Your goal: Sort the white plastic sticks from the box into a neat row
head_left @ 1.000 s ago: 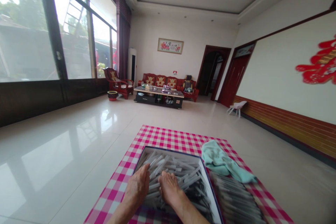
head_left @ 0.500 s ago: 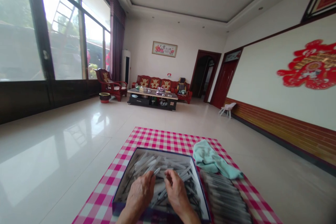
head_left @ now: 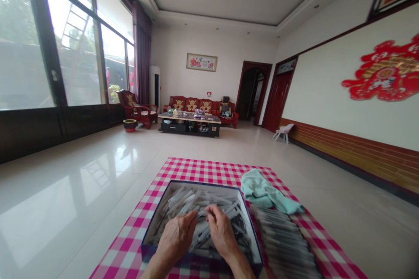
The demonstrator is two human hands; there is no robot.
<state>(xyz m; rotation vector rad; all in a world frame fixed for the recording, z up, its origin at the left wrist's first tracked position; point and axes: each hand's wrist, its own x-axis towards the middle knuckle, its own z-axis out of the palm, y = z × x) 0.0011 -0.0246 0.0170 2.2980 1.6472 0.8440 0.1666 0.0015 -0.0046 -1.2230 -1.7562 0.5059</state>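
My left hand [head_left: 178, 232] and my right hand [head_left: 220, 229] meet fingertip to fingertip above an open box [head_left: 246, 218] with dark blue outer sides and pale inner walls. Both hands are closed in a pinch. A slim pen part [head_left: 201, 212] spans the small gap between them, mostly covered by the fingers. Loose clear plastic pen tubes [head_left: 181, 199] fill the box, with darker slim pieces [head_left: 240, 231] among them towards the right. Beside the box on the right lies a close row of pens [head_left: 284, 242], blurred.
A mint-green cloth [head_left: 262, 189] lies crumpled behind the pen row. Everything rests on a table with a pink-and-white checked cloth [head_left: 131, 231]. Across the tiled floor are a low coffee table [head_left: 190, 124], a red sofa [head_left: 188, 103] and a small white chair [head_left: 283, 132].
My fingertips have come closer together. The clear tip that stuck out of my left hand now sits between both hands. The view has shifted slightly.
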